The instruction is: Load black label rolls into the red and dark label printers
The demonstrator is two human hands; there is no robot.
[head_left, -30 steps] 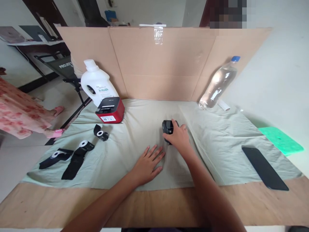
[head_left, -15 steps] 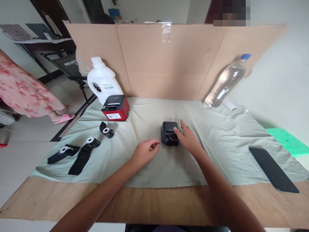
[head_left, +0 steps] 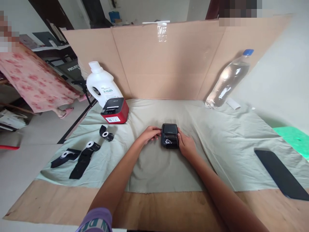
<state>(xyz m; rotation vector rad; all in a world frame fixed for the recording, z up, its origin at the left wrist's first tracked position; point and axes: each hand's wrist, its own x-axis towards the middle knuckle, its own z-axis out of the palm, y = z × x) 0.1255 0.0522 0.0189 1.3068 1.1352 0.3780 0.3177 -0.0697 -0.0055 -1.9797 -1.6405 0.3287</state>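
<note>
A small black portable printer (head_left: 169, 135) with a glossy front part lies on the cloth in the middle of the table. My right hand (head_left: 187, 142) grips its right side, thumb along the edge and the other fingers partly hidden. At the left edge, my left hand (head_left: 151, 134) has its fingertips against the printer, with the lower fingers curled. To the left lie three black rolls with white cores: one small roll (head_left: 106, 134), one partly unrolled (head_left: 85, 158) and another unrolled piece (head_left: 65, 157).
Behind the rolls stand a red and black box-shaped printer (head_left: 115, 111) and a white jug (head_left: 102, 83). A cardboard screen (head_left: 164, 64) closes the back. On the right are a clear bottle (head_left: 228, 82), a black phone (head_left: 281, 172) and a green object (head_left: 293, 137). Someone in pink stands at left.
My left hand has moved up and right to the printer's left edge. My right hand has gone from the printer's top right to gripping its right side.
</note>
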